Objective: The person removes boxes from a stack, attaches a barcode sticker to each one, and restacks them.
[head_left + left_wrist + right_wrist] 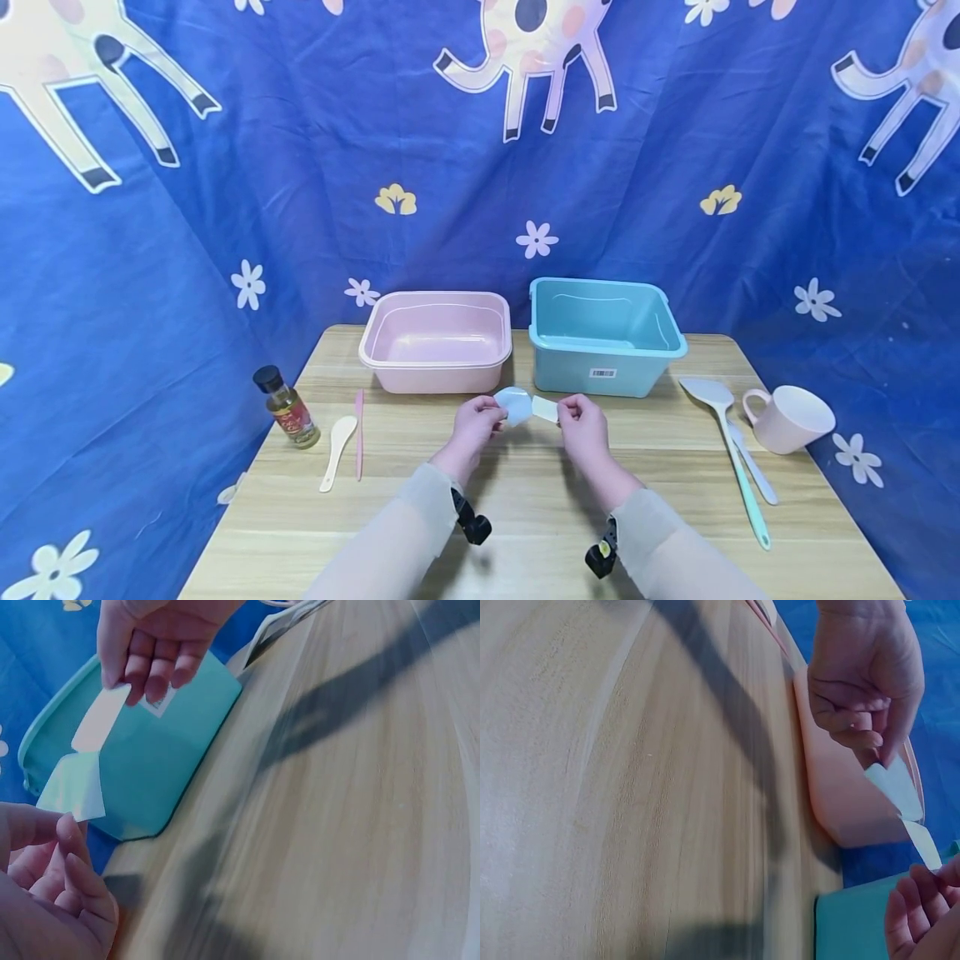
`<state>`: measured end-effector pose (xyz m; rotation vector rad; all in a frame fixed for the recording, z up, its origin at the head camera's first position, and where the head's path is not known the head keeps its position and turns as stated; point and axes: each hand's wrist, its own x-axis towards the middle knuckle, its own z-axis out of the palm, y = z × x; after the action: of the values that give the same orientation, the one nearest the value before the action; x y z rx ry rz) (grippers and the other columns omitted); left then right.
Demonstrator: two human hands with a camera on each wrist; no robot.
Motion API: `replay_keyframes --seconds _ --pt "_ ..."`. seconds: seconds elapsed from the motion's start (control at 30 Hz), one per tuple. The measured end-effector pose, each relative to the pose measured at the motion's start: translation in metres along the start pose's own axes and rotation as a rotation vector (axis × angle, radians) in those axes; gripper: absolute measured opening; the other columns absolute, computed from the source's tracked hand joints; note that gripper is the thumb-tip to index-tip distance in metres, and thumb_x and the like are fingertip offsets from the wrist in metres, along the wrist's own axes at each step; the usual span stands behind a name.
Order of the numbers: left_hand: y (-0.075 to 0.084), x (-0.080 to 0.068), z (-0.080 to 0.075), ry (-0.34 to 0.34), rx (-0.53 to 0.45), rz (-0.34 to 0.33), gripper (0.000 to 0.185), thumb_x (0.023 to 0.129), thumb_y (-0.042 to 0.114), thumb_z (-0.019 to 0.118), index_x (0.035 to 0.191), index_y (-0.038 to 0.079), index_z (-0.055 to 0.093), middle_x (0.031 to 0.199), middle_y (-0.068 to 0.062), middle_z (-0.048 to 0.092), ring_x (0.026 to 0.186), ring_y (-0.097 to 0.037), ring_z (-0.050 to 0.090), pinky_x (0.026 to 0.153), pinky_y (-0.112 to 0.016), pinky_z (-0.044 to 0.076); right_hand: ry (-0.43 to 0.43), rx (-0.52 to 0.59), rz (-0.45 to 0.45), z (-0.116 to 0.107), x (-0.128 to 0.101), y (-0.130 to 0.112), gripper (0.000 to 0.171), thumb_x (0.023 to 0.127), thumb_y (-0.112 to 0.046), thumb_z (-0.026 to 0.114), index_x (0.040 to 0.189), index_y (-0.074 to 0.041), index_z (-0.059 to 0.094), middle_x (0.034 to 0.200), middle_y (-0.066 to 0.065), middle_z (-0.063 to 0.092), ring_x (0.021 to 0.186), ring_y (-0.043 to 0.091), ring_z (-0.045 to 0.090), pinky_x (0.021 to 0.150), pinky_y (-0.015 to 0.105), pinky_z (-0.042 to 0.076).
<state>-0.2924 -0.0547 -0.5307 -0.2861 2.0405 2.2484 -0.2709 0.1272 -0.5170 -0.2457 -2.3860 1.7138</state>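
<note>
Spoon: one small pale-blue spoon (525, 407), smooth plastic, with a rounded bowl and a flat whitish handle. I see it held above the wooden table, just in front of the gap between the two tubs.
Left hand: my left hand (476, 422) pinches the bowl end, thumb and fingertips (71, 829) pressed together on it.
Right hand: my right hand (582, 425) pinches the handle end, fingers (154, 671) curled down onto the flat strip.
Table: one wooden table (525, 508), light grain, rounded corners; everything below is placed against it.
Bottle: one small glass bottle (288, 408) at the table's left edge, black cap, yellowish liquid, red label.
Left utensils: two, lying just right of the bottle. One is a cream spoon (337, 451) with a wide oval bowl, the other a thin pink stick (359, 433), straight and flat.
Pink tub: one rectangular pink tub (437, 340) at the table's back, left of centre, matte plastic, rounded corners and a rolled rim.
Teal tub: one teal tub (604, 335) just beside the pink one, deeper, with handle lips at the rim and a white barcode sticker on its front wall.
Right utensils: two on the table's right side. One is a long spatula (730, 442) with a pale blade and a green handle; a shorter pale utensil (752, 463) lies against it, its shape hard to tell.
Mug: one pink mug (793, 418) near the table's right edge, tipped on its side.
Backdrop: one blue cloth (225, 208), creased, printed with flowers.
</note>
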Motion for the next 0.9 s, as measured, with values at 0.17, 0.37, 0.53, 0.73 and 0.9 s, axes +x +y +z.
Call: replay_keyframes --seconds 0.17,0.37,0.53,0.73,0.9 --pt "-0.008 0.003 -0.004 -0.036 0.008 -0.043 0.012 0.085 -0.008 0.063 0.096 -0.005 0.058 0.074 -0.001 0.058 0.055 -0.007 0.054 0.053 -0.019 0.043 0.039 0.000 -0.004 -0.004 0.002 0.001 0.010 0.094 -0.002 0.057 0.093 0.003 0.066 0.072 0.007 0.061 0.062 0.015 0.055 0.052 0.023 0.043" --pt "-0.017 0.003 -0.004 -0.170 0.196 -0.165 0.007 0.085 -0.004 0.067 0.089 -0.001 0.063 0.067 0.000 0.057 0.051 -0.006 0.053 0.049 -0.018 0.037 0.053 0.003 -0.020 -0.006 0.005 0.001 0.010 0.094 -0.002 0.057 0.092 0.003 0.066 0.070 0.006 0.061 0.063 0.015 0.057 0.053 0.023 0.043" --pt "-0.022 0.001 -0.002 -0.182 0.302 -0.177 0.003 0.085 -0.003 0.066 0.084 -0.004 0.064 0.061 -0.002 0.060 0.046 -0.005 0.050 0.045 -0.017 0.036 0.036 0.019 -0.037 -0.004 0.004 0.001 0.010 0.094 -0.002 0.057 0.091 0.003 0.065 0.070 0.006 0.061 0.064 0.017 0.059 0.053 0.024 0.044" --pt "-0.024 0.002 -0.006 -0.131 0.377 -0.155 0.005 0.085 -0.004 0.065 0.083 -0.008 0.065 0.060 -0.008 0.063 0.044 -0.007 0.051 0.042 -0.017 0.040 0.039 0.046 -0.071 -0.002 0.002 0.003 0.010 0.092 -0.001 0.056 0.088 0.002 0.064 0.067 0.005 0.060 0.062 0.020 0.059 0.051 0.024 0.044" --pt "-0.026 0.006 -0.011 -0.052 0.402 -0.121 0.006 0.083 -0.003 0.069 0.087 -0.006 0.066 0.068 -0.008 0.061 0.049 -0.011 0.053 0.045 -0.020 0.043 0.025 0.053 -0.025 -0.003 0.002 0.001 0.010 0.093 -0.004 0.057 0.089 0.001 0.065 0.069 0.006 0.060 0.062 0.021 0.057 0.052 0.024 0.044"
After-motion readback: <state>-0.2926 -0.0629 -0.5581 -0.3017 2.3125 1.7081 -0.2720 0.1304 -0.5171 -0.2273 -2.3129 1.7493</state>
